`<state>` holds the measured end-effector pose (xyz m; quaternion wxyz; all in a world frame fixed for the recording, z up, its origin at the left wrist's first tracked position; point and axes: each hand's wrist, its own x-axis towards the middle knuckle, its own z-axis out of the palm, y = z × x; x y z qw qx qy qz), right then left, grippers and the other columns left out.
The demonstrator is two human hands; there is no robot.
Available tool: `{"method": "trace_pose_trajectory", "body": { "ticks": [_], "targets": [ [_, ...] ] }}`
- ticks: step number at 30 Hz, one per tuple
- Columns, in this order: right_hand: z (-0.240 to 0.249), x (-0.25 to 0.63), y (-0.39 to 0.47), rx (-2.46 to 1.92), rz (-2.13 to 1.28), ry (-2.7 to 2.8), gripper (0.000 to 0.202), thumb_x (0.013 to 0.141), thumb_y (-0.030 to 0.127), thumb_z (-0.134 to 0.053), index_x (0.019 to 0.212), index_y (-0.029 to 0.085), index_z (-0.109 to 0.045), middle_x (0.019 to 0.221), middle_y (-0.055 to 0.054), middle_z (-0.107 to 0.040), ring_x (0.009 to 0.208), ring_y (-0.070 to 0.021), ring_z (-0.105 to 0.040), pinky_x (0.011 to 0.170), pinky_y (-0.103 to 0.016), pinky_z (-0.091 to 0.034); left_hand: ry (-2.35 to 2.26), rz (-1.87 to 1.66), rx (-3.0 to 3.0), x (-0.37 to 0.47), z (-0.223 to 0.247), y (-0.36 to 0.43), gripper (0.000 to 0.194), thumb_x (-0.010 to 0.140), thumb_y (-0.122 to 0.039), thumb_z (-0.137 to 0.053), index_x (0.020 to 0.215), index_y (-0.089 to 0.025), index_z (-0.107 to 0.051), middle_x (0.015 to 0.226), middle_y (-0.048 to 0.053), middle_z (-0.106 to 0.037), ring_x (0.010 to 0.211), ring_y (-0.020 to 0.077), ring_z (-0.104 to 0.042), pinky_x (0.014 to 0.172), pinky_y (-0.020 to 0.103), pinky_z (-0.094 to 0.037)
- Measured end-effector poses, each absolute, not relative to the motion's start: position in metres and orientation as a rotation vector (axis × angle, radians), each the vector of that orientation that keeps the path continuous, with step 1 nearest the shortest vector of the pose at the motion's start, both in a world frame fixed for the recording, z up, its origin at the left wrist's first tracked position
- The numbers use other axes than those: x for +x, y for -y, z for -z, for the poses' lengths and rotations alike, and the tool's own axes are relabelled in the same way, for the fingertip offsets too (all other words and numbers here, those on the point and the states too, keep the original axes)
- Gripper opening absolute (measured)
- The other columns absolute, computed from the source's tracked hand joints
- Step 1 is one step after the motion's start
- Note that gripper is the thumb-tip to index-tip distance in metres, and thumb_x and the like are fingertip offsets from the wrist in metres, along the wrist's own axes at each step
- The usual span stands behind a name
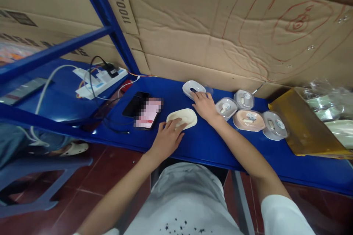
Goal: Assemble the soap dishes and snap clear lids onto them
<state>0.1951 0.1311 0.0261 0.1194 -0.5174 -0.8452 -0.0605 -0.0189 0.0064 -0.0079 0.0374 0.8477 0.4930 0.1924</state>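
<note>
A cream oval dish lies on the blue table, low and shallow, with a raised rim. My left hand rests on its left part, fingers spread and touching its inside. Farther back sits a white oval dish with a dark patch in its middle; whether that is a slot or a small object I cannot tell. Over its right side lies my right hand, fingers apart and reaching to the rim, with no grip on it visible. Behind that hand shows the edge of a clear plastic piece.
Right of my right arm stand several lidded oval boxes, among them a peach one and a grey one. A taped carton holds plastic-wrapped pieces. At left lie a phone, cables and a power strip. Cardboard walls the back.
</note>
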Motion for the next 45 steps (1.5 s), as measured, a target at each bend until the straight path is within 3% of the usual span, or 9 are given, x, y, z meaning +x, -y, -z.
{"method": "trace_pose_trajectory", "body": {
  "ticks": [6,14,21,24,27,30,34,37,45],
  "targets": [
    [-0.021,0.212,-0.096,-1.324,0.006,2.407,0.037,0.110,0.016,-0.045,0.137,0.019,-0.071,0.137,-0.014,-0.075,0.130,-0.0301,-0.067,0.108,-0.048,-0.054,-1.543,-0.943,2.265,-0.041,0.026,0.003,0.072,0.100,-0.025,-0.072,0.165,-0.029,-0.040,0.164,0.019,-0.044,0.150,0.0369,-0.051,0.120,0.056,-0.050],
    [-0.009,0.241,-0.035,-0.863,-0.487,2.382,0.030,0.113,0.024,-0.048,0.134,0.027,-0.069,0.131,-0.010,-0.074,0.131,-0.0250,-0.067,0.113,-0.050,-0.057,-1.422,-0.986,2.074,-0.043,0.027,-0.002,0.085,0.100,-0.022,-0.069,0.171,-0.030,-0.024,0.176,0.018,-0.028,0.164,0.0341,-0.034,0.129,0.055,-0.043],
    [-0.021,0.234,-0.040,-0.866,-0.334,2.536,0.023,0.112,0.033,-0.054,0.121,0.022,-0.073,0.121,-0.011,-0.079,0.127,-0.0271,-0.071,0.112,-0.049,-0.056,-1.387,-0.914,2.267,-0.046,0.031,-0.001,0.042,0.099,-0.029,-0.074,0.140,-0.025,-0.066,0.169,0.017,-0.041,0.154,0.0382,-0.049,0.124,0.059,-0.049],
    [-0.031,0.230,-0.074,-1.048,-0.146,2.532,0.034,0.114,0.027,-0.044,0.130,0.020,-0.073,0.133,-0.012,-0.077,0.133,-0.0283,-0.067,0.116,-0.050,-0.051,-1.391,-0.917,2.271,-0.048,0.031,0.007,0.039,0.097,-0.028,-0.076,0.135,-0.024,-0.069,0.165,0.017,-0.044,0.150,0.0381,-0.053,0.121,0.058,-0.051],
    [-0.034,0.219,-0.117,-1.448,0.057,2.527,0.049,0.108,0.012,-0.038,0.152,0.006,-0.058,0.160,-0.024,-0.057,0.152,-0.0357,-0.052,0.126,-0.059,-0.037,-1.410,-0.932,2.243,-0.051,0.030,0.018,0.034,0.099,-0.030,-0.075,0.131,-0.025,-0.069,0.165,0.016,-0.044,0.148,0.0367,-0.056,0.120,0.058,-0.053],
    [-0.030,0.205,-0.137,-1.621,0.070,2.559,0.055,0.102,0.005,-0.041,0.155,-0.006,-0.051,0.161,-0.034,-0.051,0.153,-0.0422,-0.049,0.127,-0.066,-0.031,-1.474,-0.986,2.199,-0.055,0.030,0.027,0.030,0.100,-0.033,-0.074,0.129,-0.025,-0.069,0.165,0.016,-0.046,0.147,0.0362,-0.057,0.121,0.058,-0.052],
    [-0.024,0.202,-0.115,-1.385,-0.015,2.684,0.051,0.104,0.019,-0.057,0.154,0.015,-0.060,0.158,-0.021,-0.059,0.147,-0.0353,-0.054,0.127,-0.059,-0.033,-1.514,-1.019,2.175,-0.064,0.030,0.036,0.028,0.101,-0.033,-0.071,0.128,-0.026,-0.068,0.165,0.015,-0.045,0.149,0.0367,-0.056,0.121,0.059,-0.052],
    [-0.021,0.216,-0.096,-1.202,-0.133,2.737,0.065,0.098,0.029,-0.074,0.160,0.029,-0.055,0.172,-0.014,-0.044,0.161,-0.0366,-0.037,0.131,-0.063,-0.027,-1.455,-0.946,2.174,-0.069,0.028,0.045,0.027,0.102,-0.031,-0.070,0.128,-0.027,-0.067,0.166,0.013,-0.044,0.151,0.0354,-0.053,0.122,0.057,-0.051],
    [-0.023,0.249,-0.061,-1.209,-0.534,2.418,0.065,0.100,0.042,-0.075,0.159,0.027,-0.053,0.168,-0.016,-0.050,0.155,-0.0321,-0.050,0.126,-0.056,-0.044,-1.436,-0.859,2.013,-0.061,0.020,0.051,0.069,0.097,-0.026,-0.076,0.157,-0.035,-0.044,0.167,0.012,-0.046,0.153,0.0320,-0.052,0.124,0.052,-0.050]
  ]
}}
